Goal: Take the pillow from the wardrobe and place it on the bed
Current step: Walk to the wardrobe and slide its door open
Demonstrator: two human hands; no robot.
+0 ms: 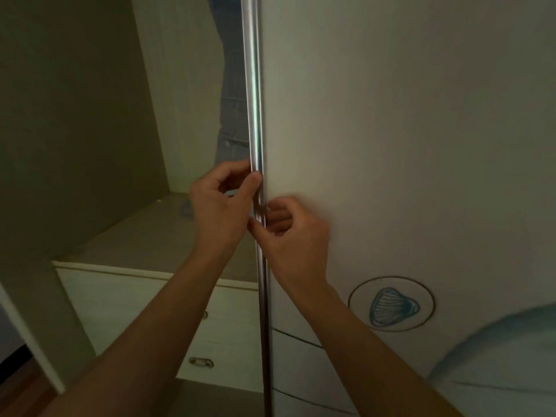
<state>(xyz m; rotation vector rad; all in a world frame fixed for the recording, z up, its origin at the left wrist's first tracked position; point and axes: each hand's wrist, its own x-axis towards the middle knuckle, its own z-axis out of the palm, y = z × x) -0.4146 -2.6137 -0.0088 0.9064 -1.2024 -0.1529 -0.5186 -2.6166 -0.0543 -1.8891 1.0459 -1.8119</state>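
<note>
A white sliding wardrobe door [406, 145] fills the right side, edged by a vertical chrome handle strip [254, 85]. My left hand [221, 206] curls its fingers round that strip from the open side. My right hand [293, 233] grips the same strip just below, thumb and fingers pinching its edge against the door face. The wardrobe interior [90, 115] to the left is open. No pillow or bed is in view.
Inside the opening is a bare shelf top [156, 233] above white drawers [144, 311] with metal pulls. Grey jeans [233, 100] hang at the back behind the strip. The door bears a blue shell drawing [392, 305]. Wooden floor shows at lower left.
</note>
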